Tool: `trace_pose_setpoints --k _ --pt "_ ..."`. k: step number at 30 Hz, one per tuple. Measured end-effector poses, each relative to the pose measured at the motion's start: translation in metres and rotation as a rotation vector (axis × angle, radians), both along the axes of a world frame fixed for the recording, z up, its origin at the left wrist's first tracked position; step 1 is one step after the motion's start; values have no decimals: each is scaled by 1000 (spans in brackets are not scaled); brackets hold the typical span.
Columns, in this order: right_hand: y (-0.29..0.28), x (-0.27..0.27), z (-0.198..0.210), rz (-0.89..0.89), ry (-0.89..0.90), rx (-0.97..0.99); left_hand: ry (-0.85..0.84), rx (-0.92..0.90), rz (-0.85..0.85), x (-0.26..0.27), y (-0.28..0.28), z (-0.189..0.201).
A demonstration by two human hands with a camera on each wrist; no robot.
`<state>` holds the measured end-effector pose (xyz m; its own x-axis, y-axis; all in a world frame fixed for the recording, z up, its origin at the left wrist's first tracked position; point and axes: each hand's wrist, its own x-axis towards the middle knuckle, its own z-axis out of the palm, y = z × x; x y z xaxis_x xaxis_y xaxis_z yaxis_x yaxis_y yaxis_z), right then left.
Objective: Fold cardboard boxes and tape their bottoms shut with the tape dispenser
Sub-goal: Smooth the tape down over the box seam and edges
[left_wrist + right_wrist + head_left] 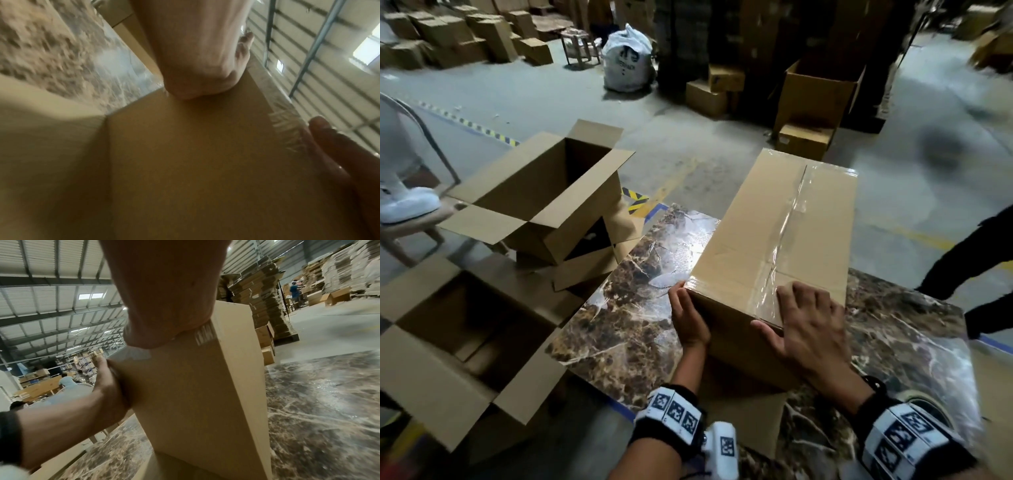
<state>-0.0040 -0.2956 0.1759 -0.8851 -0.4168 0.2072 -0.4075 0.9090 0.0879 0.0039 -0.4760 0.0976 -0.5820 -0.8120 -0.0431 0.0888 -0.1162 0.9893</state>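
Note:
A long cardboard box [767, 219] lies on the marble table [640, 291], its closed flaps up. A strip of clear tape [791, 212] runs along the seam and folds down over the near end. My left hand [686, 315] presses flat against the box's near left corner, fingers straight. My right hand [808, 318] lies spread on the top over the tape's end, thumb down on the near face. The left wrist view shows the box [195, 154] close up with my left hand [195, 56] on it. In the right wrist view my right hand [164, 296] covers the box's [201, 394] top edge. No tape dispenser shows.
Two open-topped boxes stand left of the table, one far [544, 192] and one near [458, 342]. A chair with a white shoe [407, 205] on it is at the far left. A person's dark limb [969, 260] reaches in at the right. Stacked cartons [818, 92] fill the back.

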Motion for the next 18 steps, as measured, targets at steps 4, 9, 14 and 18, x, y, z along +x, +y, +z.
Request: trace_pose_setpoints --k 4,9,14,18 --pt "-1 2 4 9 -18 -34 -114 -195 -356 26 -45 -20" --pt "0 4 7 -18 -68 -76 -363 -588 -714 27 -113 -6" --pt "-21 2 16 -165 -120 -97 -210 -858 -744 13 -131 47" --pt "-72 4 17 -319 -137 -212 0 -889 -712 -2 -100 83"
